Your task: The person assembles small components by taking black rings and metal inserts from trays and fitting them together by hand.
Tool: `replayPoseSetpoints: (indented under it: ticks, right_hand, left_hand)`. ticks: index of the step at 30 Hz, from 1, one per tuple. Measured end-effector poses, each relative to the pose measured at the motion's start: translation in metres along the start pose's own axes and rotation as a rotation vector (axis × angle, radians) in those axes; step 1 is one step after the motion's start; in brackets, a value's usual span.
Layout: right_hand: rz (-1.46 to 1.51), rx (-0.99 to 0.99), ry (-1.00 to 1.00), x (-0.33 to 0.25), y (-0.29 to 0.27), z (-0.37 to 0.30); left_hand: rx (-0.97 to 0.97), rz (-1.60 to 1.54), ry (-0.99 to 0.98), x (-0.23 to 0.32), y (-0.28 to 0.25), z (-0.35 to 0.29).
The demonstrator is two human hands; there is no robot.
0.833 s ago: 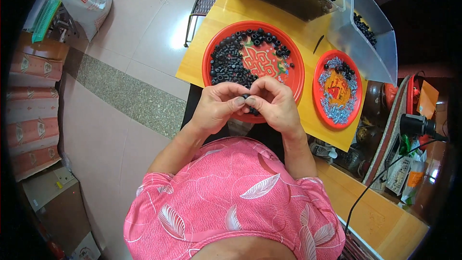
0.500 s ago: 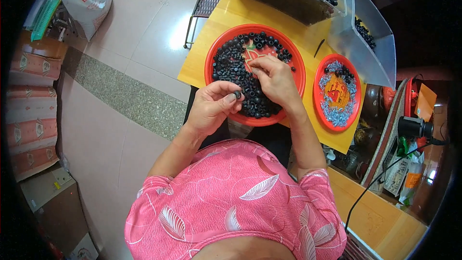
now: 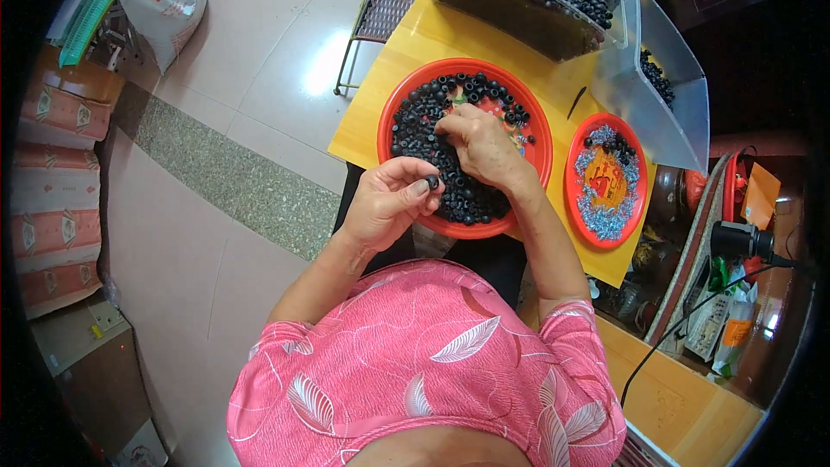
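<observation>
Head view: left hand point(image 3: 385, 205) raised just before the near rim of the large round red plastic tray point(image 3: 538, 149) on the yellow counter point(image 3: 415, 50); thumb and fingers point(image 3: 418, 188) pinch one small black ring-shaped bead point(image 3: 432, 182). Right hand point(image 3: 478, 143) lies palm-down in the tray, fingers curled into the heap of black beads point(image 3: 419, 125); whether they grip any, cannot tell. Smaller red plate point(image 3: 574, 175) with silvery bits just right. Clear plastic bin point(image 3: 519, 13) of beads beyond.

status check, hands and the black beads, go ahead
Left hand pinching one black bead at the red plate rim. Right hand down in the bead pile. Nothing in the way.
</observation>
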State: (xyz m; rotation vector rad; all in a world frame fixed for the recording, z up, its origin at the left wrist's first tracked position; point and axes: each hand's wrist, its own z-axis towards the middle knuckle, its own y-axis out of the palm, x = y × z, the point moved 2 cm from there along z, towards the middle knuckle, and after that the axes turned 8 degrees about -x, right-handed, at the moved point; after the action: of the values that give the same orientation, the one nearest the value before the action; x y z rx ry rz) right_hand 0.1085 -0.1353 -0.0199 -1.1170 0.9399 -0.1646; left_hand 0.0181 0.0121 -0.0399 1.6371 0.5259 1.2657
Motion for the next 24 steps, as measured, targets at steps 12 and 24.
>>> replayPoseSetpoints:
  ticks: [12, 24]
  right_hand:
    - [-0.226, 0.029, -0.037, -0.002, 0.002, -0.008]
    - [1.626, 0.166, 0.304, -0.012, -0.011, -0.062]
  left_hand:
    - [0.001, 0.051, 0.007, -0.002, 0.001, 0.001]
    - [0.044, 0.155, -0.009, -0.005, 0.009, 0.004]
